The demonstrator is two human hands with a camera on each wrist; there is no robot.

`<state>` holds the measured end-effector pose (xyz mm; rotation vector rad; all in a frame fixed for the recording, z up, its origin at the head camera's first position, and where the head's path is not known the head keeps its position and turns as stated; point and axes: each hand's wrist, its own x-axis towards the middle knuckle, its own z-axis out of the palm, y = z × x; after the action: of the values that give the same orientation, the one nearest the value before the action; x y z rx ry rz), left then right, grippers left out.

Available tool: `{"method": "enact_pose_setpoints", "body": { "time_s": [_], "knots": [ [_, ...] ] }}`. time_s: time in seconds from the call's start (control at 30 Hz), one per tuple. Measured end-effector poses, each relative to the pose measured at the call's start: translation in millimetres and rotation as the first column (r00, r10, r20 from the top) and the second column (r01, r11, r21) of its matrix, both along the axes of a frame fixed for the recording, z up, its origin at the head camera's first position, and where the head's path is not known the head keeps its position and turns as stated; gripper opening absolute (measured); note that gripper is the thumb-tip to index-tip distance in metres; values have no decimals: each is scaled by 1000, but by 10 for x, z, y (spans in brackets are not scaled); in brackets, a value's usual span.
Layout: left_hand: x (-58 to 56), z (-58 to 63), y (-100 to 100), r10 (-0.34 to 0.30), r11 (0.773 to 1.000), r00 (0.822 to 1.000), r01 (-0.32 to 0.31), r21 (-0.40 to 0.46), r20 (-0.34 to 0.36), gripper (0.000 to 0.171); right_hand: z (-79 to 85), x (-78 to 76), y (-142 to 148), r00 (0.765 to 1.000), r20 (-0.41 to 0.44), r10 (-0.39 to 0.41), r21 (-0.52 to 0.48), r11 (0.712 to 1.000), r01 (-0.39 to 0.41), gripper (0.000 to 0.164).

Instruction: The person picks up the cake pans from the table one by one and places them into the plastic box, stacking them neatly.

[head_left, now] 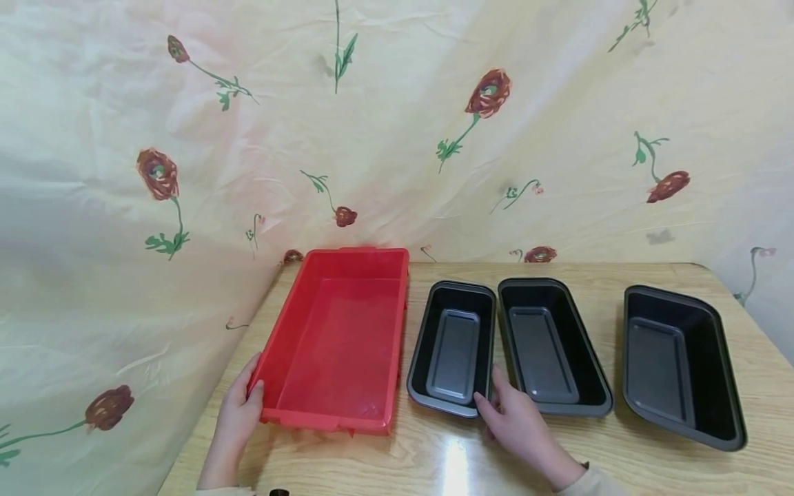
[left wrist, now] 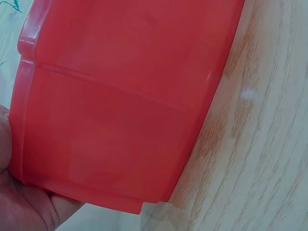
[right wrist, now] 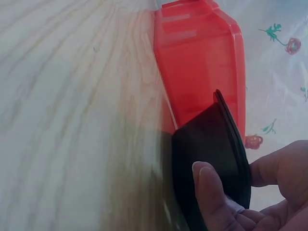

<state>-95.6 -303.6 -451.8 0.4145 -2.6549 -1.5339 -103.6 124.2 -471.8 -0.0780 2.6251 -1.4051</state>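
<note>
A shallow red plastic tray [head_left: 347,344] lies at the left of the table, its inside bare. My left hand [head_left: 238,403] grips it by the near left corner, thumb over the rim; in the left wrist view the palm [left wrist: 24,207] wraps round that corner. To the tray's right is the smallest dark loaf pan [head_left: 454,355]. My right hand [head_left: 517,420] holds this pan at its near right corner. In the right wrist view the thumb [right wrist: 209,192] lies against the pan's outer wall, and the other fingers reach to the rim.
A second loaf pan [head_left: 542,355] stands close at the right of the held one, and a third loaf pan [head_left: 660,372] sits farther right. The wooden table [head_left: 769,406] meets a flowered cloth [head_left: 384,138] at the back and left. A small dark object [head_left: 279,492] shows at the bottom edge.
</note>
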Motion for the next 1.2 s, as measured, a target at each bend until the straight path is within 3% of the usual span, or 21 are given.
{"method": "enact_pose_setpoints", "body": {
  "time_s": [0.2, 0.43, 0.8, 1.2],
  "knots": [
    [-2, 6, 14, 11, 1000, 1000, -11, 11, 2, 56, -43, 0, -37, 1000, 11, -12, -130, 991, 14, 69],
    [6, 9, 24, 9, 1000, 1000, -9, 16, -6, 56, -68, -37, -52, 995, 91, -27, -276, 960, 52, 63],
    [1, 2, 20, 13, 1000, 1000, -13, 8, 5, 55, -72, -38, -64, 986, 152, -67, -327, 938, 114, 70],
    [8, 5, 10, 4, 1000, 1000, -4, 11, 25, 56, -56, -36, -59, 984, 149, -97, -358, 923, 145, 66]
  ]
}}
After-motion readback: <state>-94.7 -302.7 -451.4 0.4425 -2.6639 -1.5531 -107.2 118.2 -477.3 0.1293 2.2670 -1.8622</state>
